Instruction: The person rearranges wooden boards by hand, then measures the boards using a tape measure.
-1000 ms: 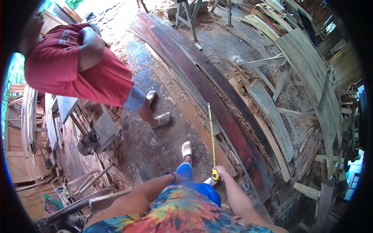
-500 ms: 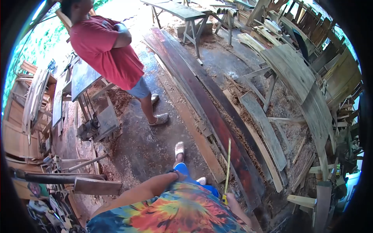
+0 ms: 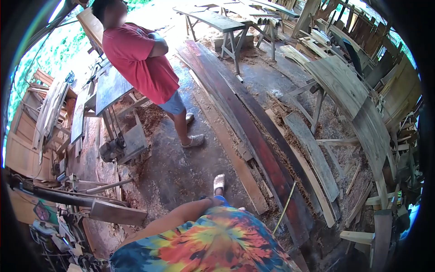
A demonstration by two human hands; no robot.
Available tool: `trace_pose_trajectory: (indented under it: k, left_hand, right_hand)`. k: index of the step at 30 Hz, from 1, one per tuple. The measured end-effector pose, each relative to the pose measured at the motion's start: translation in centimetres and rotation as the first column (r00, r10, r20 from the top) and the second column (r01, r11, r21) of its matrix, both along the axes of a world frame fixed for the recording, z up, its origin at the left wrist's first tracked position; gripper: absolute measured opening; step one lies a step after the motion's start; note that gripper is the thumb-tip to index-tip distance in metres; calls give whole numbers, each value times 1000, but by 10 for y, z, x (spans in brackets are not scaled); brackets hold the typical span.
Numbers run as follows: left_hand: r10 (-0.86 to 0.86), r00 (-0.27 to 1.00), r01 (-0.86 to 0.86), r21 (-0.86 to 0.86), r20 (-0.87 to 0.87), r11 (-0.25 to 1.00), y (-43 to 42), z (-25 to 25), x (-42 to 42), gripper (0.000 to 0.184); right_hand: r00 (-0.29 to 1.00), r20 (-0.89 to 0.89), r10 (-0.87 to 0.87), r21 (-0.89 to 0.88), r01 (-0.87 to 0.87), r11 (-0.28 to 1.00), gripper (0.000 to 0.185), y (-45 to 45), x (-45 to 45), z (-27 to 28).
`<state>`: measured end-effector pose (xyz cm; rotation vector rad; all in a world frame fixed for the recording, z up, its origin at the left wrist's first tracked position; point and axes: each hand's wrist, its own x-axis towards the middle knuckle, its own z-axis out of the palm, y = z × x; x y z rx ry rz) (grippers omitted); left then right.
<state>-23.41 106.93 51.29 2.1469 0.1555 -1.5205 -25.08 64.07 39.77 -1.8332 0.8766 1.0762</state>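
My left hand (image 3: 215, 202) hangs low in front of my body, by my blue shorts (image 3: 222, 200); its fingers are hidden, so I cannot tell whether it is open or closed. The yellow blade of a tape measure (image 3: 285, 206) sticks out past the right side of my tie-dye shirt, slanting up over the long reddish-brown plank (image 3: 260, 149). My right hand is out of sight behind the shirt, and so is the tape's case.
A person in a red shirt (image 3: 140, 59) stands ahead on the left with arms folded. Long boards lie on the shaving-strewn floor (image 3: 181, 181). A wide panel (image 3: 344, 79) leans at the right. A machine with a motor (image 3: 113, 147) stands left; a trestle table (image 3: 210, 19) is behind.
My view has shifted, so the scene sits lower and further right. My right hand, which was on the tape measure, has gone out of sight, and the blade now slants more.
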Motion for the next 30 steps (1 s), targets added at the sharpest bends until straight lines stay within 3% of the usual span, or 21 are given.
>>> trace_pose_trajectory:
  k: [11, 22, 30]
  left_hand:
    - [76, 996, -73, -74, 40, 995, -7, -14, -17, 69]
    - [135, 990, -136, -28, -33, 990, 25, -26, -74, 59]
    - [33, 998, -29, -80, 50, 996, 1, -33, -39, 53]
  right_hand:
    - [988, 74, 135, 20, -136, 990, 26, 55, 66, 3]
    - [992, 99, 80, 11, -81, 997, 26, 36, 69, 9]
    - [993, 112, -40, -2, 40, 999, 26, 1, 49, 9]
